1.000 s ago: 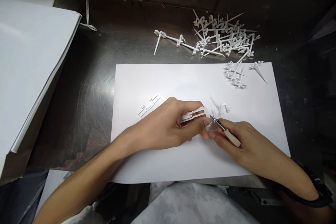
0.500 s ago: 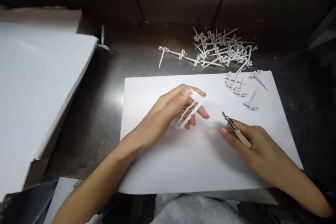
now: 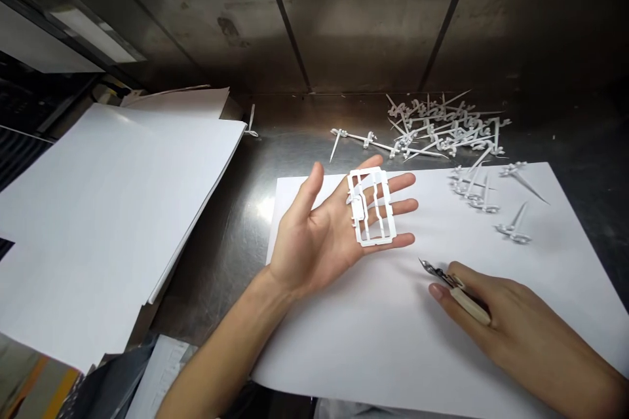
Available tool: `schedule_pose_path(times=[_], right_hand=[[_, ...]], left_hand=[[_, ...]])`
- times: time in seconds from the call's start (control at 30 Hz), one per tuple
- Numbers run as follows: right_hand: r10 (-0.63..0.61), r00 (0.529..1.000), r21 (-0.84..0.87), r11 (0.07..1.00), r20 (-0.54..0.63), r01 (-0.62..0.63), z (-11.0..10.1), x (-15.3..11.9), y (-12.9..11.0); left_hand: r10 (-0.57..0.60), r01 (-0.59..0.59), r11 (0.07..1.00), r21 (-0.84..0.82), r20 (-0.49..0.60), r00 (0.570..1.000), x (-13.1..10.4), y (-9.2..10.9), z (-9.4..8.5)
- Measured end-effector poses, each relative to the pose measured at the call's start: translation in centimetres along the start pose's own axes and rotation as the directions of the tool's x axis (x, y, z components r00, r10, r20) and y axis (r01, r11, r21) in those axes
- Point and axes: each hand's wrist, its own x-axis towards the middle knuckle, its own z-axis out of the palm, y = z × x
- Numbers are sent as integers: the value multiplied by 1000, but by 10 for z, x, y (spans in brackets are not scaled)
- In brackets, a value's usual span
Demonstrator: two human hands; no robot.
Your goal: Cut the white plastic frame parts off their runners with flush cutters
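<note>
My left hand [image 3: 319, 236] is palm up with its fingers spread. Across its fingers rests a thin white plastic frame [image 3: 387, 222] with narrow inner bars and a small tab on one side. In my right hand [image 3: 511, 321] is a pair of small nippers [image 3: 469, 306] with cream handles and metal jaws, their tip pointing up and left toward the frame without touching it. Both hands are above a large white sheet [image 3: 373, 340]. Several white plastic offcuts [image 3: 474, 196] with thin spikes lie on the sheet's far right part.
A heap of similar spiky white offcuts [image 3: 442, 124] lies beyond the sheet on the dark metal table [image 3: 211, 262]. At the left, a stack topped with white sheets [image 3: 113, 209] rises above the table. A metal wall [image 3: 363, 19] closes off the back.
My left hand has turned palm up and spread its fingers; the frame, earlier pinched and tilted, now lies flat on them. The right hand still grips the nippers. The head view has shifted.
</note>
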Motion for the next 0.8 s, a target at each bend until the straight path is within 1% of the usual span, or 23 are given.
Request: schedule_pose_path(times=[0.23, 0.4, 0.5, 0.57, 0.63, 0.67, 0.73, 0.8], right_hand=[[-46, 998, 26, 999, -36, 47, -3, -1, -1], [-35, 999, 11, 999, -32, 36, -4, -1, -1], [-32, 999, 1, 1000, -22, 32, -5, -1, -1], [-34, 999, 1, 999, 3, 34, -4, 0, 2], [-42, 999, 11, 999, 23, 41, -4, 1, 6], [-45, 999, 16, 999, 26, 45, -3, 1, 8], [-53, 998, 20, 998, 26, 53, -1, 0, 11], [-62, 998, 10, 998, 10, 62, 1, 0, 12]], left_hand=[[-24, 23, 999, 30, 15, 1000, 0, -1, 1], [-24, 24, 1000, 18, 5, 1000, 2, -4, 1], [6, -5, 1000, 15, -24, 1000, 5, -8, -1], [-2, 2, 1000, 7, -82, 997, 8, -12, -3], [-42, 37, 999, -38, -140, 989, 10, -15, -5], [-71, 59, 995, -81, -146, 987, 11, -16, -6], [-126, 106, 978, -182, -104, 987, 10, -16, -6], [-149, 131, 957, -259, -48, 988, 8, -15, -5]])
